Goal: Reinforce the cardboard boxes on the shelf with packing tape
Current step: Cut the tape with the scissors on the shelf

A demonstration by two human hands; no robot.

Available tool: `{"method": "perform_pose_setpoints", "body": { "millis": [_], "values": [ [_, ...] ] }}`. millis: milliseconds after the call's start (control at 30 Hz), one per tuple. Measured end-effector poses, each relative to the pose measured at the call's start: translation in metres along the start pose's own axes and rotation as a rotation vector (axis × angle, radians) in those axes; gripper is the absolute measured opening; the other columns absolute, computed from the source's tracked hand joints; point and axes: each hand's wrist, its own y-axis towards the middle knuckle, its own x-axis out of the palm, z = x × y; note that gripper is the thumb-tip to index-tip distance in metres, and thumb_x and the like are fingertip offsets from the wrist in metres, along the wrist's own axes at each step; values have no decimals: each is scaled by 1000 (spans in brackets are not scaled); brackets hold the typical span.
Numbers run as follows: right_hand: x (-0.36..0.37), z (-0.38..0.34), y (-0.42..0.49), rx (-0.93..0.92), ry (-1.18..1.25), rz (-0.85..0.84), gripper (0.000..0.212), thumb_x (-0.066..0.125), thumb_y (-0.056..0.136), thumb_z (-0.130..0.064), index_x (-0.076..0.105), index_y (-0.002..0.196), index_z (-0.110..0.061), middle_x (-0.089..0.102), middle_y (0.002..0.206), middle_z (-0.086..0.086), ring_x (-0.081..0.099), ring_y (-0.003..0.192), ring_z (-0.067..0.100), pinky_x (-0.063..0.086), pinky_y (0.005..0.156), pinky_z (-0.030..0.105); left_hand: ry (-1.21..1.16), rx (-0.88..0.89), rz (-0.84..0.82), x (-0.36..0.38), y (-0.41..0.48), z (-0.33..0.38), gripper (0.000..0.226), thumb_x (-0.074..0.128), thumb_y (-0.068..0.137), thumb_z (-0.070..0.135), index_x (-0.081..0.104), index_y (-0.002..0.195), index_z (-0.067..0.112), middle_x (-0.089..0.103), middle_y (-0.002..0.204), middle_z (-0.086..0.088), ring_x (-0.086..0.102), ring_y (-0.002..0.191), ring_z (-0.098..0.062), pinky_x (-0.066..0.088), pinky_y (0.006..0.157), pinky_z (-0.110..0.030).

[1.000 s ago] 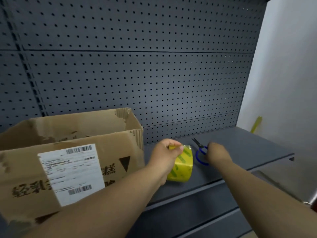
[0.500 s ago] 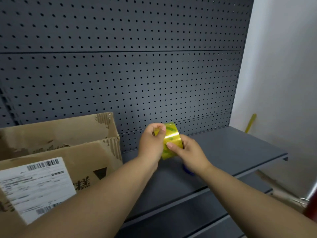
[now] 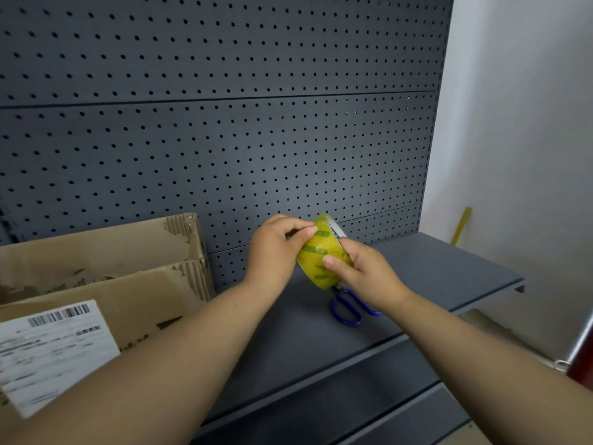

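A yellow roll of packing tape (image 3: 317, 252) with green print is held up above the dark shelf (image 3: 449, 271), between both hands. My left hand (image 3: 272, 252) grips its upper left side, fingertips pressed on the roll's top edge. My right hand (image 3: 365, 274) holds it from the lower right, thumb across the tape's face. A worn open cardboard box (image 3: 144, 284) with a white barcode label (image 3: 51, 348) stands on the shelf at the left, its torn flaps up.
Blue-handled scissors (image 3: 348, 308) lie on the shelf just under my right hand. A dark pegboard panel (image 3: 224, 139) backs the shelf. A white wall (image 3: 519, 139) closes the right side, with a yellow stick (image 3: 461, 226) leaning in the corner.
One second ago my left hand held the roll low on the shelf while my right hand was at the scissors. Both hands now hold the raised roll, and the scissors lie uncovered.
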Motion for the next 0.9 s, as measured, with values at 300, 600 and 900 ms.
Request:
{"method": "perform_pose_setpoints", "body": {
  "millis": [300, 600, 900],
  "values": [
    [-7, 3, -7, 43, -108, 42, 27, 49, 94, -29, 48, 67, -25, 51, 65, -10, 49, 61, 3, 38, 59, 20, 312, 141, 9, 7, -4, 4, 16, 56, 91, 15, 64, 84, 2, 53, 86, -4, 45, 83, -13, 28, 69, -16],
    [-6, 9, -7, 203, 35, 114, 26, 47, 95, -29, 52, 71, -20, 51, 65, -10, 48, 59, 0, 36, 55, 11, 212, 78, -42, 13, -21, 19, 16, 55, 92, 13, 63, 84, 2, 53, 82, 1, 44, 80, -11, 28, 67, -16],
    [12, -2, -5, 271, 128, 288, 32, 49, 94, -32, 53, 73, -9, 50, 62, -3, 45, 59, 10, 38, 56, 23, -36, -324, 124, 18, -26, 4, 14, 56, 92, 20, 62, 86, 9, 57, 73, 5, 50, 69, -11, 34, 52, -14]
  ]
}}
